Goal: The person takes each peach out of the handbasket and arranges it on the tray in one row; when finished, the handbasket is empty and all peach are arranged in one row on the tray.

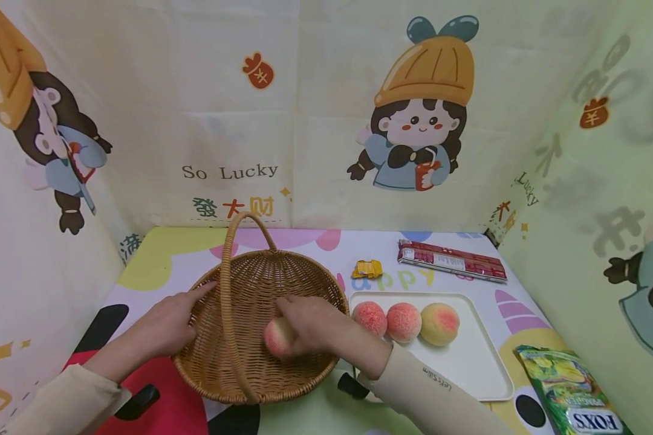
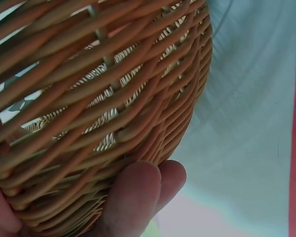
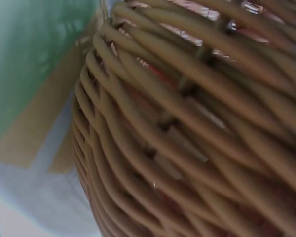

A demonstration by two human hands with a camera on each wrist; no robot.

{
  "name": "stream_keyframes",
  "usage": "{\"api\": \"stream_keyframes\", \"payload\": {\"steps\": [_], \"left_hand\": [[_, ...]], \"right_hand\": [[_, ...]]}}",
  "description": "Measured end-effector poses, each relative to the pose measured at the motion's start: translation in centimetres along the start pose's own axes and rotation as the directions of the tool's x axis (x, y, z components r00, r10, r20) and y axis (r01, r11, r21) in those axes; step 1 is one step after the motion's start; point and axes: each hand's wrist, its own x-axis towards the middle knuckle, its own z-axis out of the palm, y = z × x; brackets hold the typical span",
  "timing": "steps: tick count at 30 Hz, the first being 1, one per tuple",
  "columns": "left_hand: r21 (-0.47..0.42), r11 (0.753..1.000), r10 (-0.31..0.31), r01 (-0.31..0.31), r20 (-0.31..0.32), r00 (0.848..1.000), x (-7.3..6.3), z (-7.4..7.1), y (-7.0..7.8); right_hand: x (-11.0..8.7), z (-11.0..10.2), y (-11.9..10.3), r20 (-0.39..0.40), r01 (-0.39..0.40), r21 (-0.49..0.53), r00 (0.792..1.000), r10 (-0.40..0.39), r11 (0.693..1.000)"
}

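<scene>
A brown wicker basket (image 1: 299, 272) with a tall arched handle stands on the table in the head view. My left hand (image 1: 168, 320) grips its left rim; in the left wrist view the fingertips (image 2: 135, 190) press the woven wall. Inside the basket, my right hand (image 1: 312, 323) holds a pink-and-pale peach (image 1: 276, 338) low over the woven bottom. Whether the peach touches the bottom cannot be told. The right wrist view has only the outer basket weave (image 3: 163, 123), which hides the hand and the peach.
Right of the basket, a white tray (image 1: 479, 368) holds two pink peaches (image 1: 404, 322) and a yellow one with a red blush (image 1: 439, 324). Behind it lie a small yellow packet (image 1: 367, 269) and long dark-red packs (image 1: 451, 261). A green FOX'S bag (image 1: 571, 393) lies front right.
</scene>
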Motion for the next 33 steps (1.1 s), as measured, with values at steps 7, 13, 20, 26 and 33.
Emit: {"api": "stream_keyframes", "payload": {"steps": [7, 13, 20, 26, 33], "left_hand": [[0.012, 1.0, 0.013, -0.013, -0.017, 1.0, 0.2, 0.0, 0.0], [0.007, 1.0, 0.008, -0.008, -0.011, 1.0, 0.1, 0.1, -0.1], [-0.006, 1.0, -0.013, 0.013, 0.007, 1.0, 0.1, 0.1, -0.3], [-0.008, 1.0, -0.012, 0.012, 0.01, 1.0, 0.1, 0.1, -0.3], [0.0, 1.0, 0.001, -0.001, -0.001, 1.0, 0.1, 0.1, -0.3]], "right_hand": [[-0.3, -0.2, 0.1, 0.039, 0.056, 0.045, 0.998, -0.058, 0.997], [-1.0, -1.0, 0.9, -0.112, 0.089, 0.279, 0.992, -0.06, 0.956], [-2.6, -2.3, 3.2, -0.35, 0.27, 0.665, 0.936, -0.029, 0.697], [-5.9, -3.3, 6.9, -0.46, 0.333, 0.735, 0.885, 0.072, 0.591], [-11.6, -4.1, 12.2, -0.497, 0.247, 0.721, 0.836, 0.234, 0.648]]}}
